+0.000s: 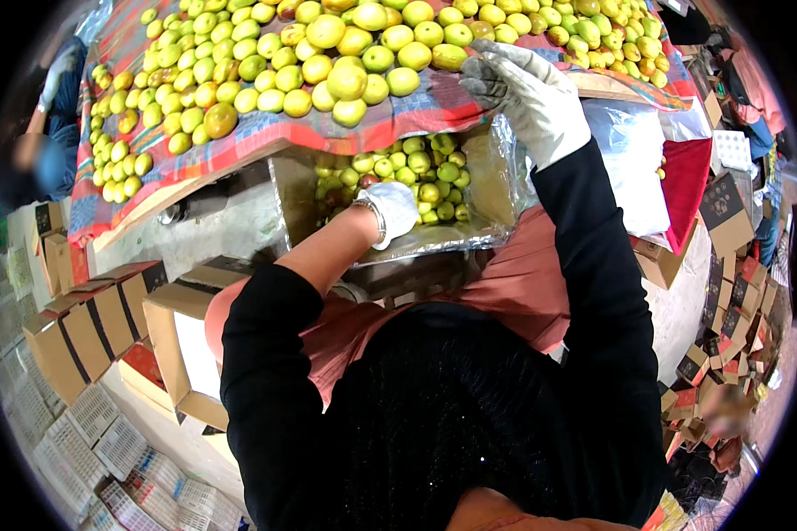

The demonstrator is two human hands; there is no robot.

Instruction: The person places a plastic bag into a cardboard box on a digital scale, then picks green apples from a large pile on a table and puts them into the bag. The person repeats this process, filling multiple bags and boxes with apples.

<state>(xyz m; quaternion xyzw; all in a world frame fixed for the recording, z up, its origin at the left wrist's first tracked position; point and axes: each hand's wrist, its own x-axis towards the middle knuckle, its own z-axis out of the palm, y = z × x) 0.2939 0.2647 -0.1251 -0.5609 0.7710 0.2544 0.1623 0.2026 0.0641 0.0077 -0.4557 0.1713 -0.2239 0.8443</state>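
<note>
Yellow-green fruits with brownish patches (346,83), which look like jujubes, are spread over a red-and-blue checked cloth (345,136) on the raised table. My right hand (528,99), in a white and grey glove, hovers by the cloth's edge beside the nearest fruits. Its fingers are bent and somewhat apart, and I see nothing in them. Below the table's edge, a plastic-lined box (491,179) holds more green fruits (432,176). My left hand (390,209), in a white glove, reaches down into this box. Its fingers are hidden, so its hold cannot be seen.
Cardboard cartons (96,325) stand on the floor at left, with an open carton (179,345) by my left knee. White plastic crates (86,445) lie beyond. White plastic sheeting (627,166) hangs at right, near stacked boxes (730,312). Other people (754,86) are at both sides.
</note>
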